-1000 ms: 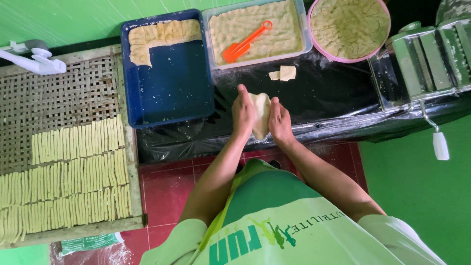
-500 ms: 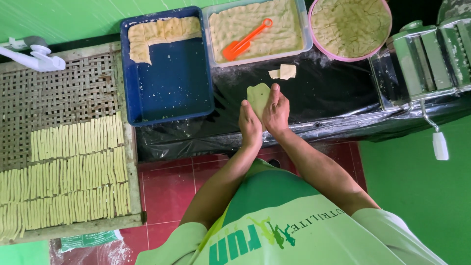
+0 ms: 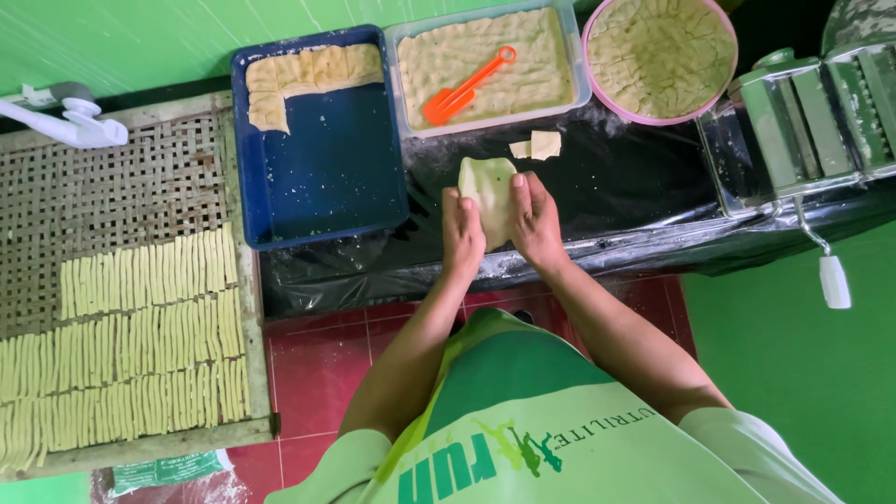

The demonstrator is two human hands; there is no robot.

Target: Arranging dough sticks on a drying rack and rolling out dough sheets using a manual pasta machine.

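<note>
A pale yellow-green piece of dough (image 3: 487, 187) is pressed between my two hands above the black plastic-covered table (image 3: 616, 187). My left hand (image 3: 461, 233) holds its left side and my right hand (image 3: 532, 219) holds its right side; the upper half of the dough sticks out above my fingers. Two small dough scraps (image 3: 536, 147) lie on the black plastic just beyond it.
A blue tray (image 3: 322, 177) with flat dough sheets stands at left, a clear tub (image 3: 581, 70) of dough with an orange scoop (image 3: 464, 87) behind, a pink bowl (image 3: 590, 47) of dough at right. A metal pasta roller (image 3: 812, 112) is clamped at far right. A woven rack (image 3: 112, 196) holds several dough strips.
Both hands have shifted a little and flattened the dough between them; it now shows more above my fingers than a second ago.
</note>
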